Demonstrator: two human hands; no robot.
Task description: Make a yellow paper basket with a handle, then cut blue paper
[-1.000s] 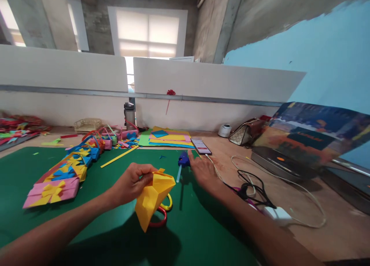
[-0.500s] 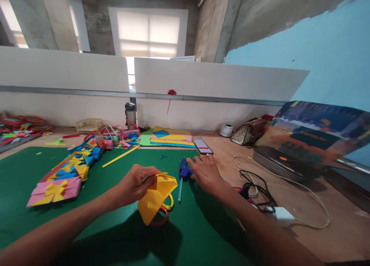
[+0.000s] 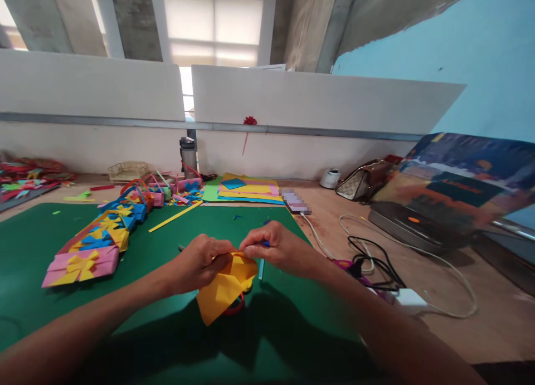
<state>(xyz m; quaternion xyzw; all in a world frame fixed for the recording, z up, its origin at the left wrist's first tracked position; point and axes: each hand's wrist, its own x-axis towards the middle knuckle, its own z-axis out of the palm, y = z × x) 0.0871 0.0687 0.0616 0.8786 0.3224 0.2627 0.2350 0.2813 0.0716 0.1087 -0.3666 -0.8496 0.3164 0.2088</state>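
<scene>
A folded yellow paper piece, like a small bag or pouch, hangs from my left hand, whose fingers are closed on its upper edge. My right hand pinches the top edge of the same piece, close to the left fingertips. What lies between the right fingertips is too small to make out. Below the paper, the red scissors handle shows on the green mat. Behind my right hand lies a blue glue gun, mostly hidden, with its light-blue glue stick pointing toward me.
Decorated paper bags stand in a row at left. Coloured sheets, a yellow strip and a bottle are farther back. A phone, cables, a handbag and a dark case occupy the right.
My right hand has left the glue gun's side and moved left to the yellow paper, pinching its top edge. My left hand keeps its hold. The view has tilted down slightly.
</scene>
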